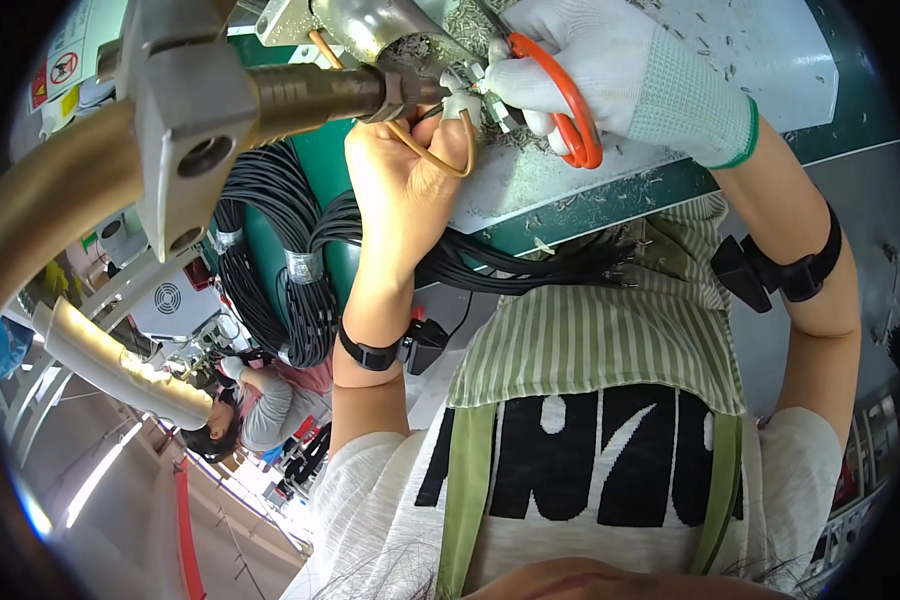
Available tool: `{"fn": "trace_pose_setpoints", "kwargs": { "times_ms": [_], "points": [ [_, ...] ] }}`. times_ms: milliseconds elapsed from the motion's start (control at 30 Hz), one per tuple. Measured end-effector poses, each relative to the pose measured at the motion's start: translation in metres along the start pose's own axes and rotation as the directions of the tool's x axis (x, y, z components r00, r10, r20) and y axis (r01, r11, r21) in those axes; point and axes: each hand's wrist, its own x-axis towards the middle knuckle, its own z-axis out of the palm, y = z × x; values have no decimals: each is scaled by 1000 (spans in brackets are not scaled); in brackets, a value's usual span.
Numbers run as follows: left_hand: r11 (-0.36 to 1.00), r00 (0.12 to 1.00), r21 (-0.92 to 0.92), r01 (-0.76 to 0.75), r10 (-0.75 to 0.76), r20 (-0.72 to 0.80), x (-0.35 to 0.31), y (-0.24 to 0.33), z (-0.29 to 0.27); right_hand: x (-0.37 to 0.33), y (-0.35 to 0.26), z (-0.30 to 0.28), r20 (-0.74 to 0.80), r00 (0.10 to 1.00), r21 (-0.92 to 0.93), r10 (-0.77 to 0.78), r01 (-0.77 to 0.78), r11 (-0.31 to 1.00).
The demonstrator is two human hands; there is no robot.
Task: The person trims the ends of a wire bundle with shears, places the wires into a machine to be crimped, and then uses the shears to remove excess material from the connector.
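My left hand [405, 185] is bare apart from a whitish covering on a fingertip. Its fingers pinch what looks like a black cable [432, 112], mostly hidden, just below a metal machine nozzle [395, 92]. A thin copper-coloured tube [425, 155] loops in front of this hand. My right hand [610, 75] wears a white knit glove with a green cuff. Red-handled scissors [577, 105] are hooked in it, their blades largely out of sight. Its fingertips meet the left ones at small metal parts [480, 82], too covered to make out.
Metal shavings [530, 160] litter the white board [770, 60] on the green bench. Bundled black cables [295, 260] hang over the bench edge, and loose cable ends [590, 268] reach my striped apron. A thick metal machine arm [195, 130] crosses the upper left. Another person [270, 405] works farther left.
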Motion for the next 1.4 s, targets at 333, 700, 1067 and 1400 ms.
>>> {"fn": "trace_pose_setpoints", "kwargs": {
  "times_ms": [333, 700, 1067, 1400],
  "points": [
    [995, 993, -35, 96, -93, 74, 1, 9, -1, 2, 3, -8, 100, 995, 143, -10, -4, 990],
    [988, 986, -40, 150, -146, 78, -2, 15, -1, 9, 26, -11, 168, 936, 366, -309, 232, 901],
    [987, 988, 89, 134, -140, 60, 1, 22, 2, 1, 1, -10, 130, 991, 172, 0, -23, 985],
    [986, 995, 164, 3, 12, -95, -13, 19, 11, -7, -8, -5, 150, 988, 196, 37, -66, 978]
  ]
}}
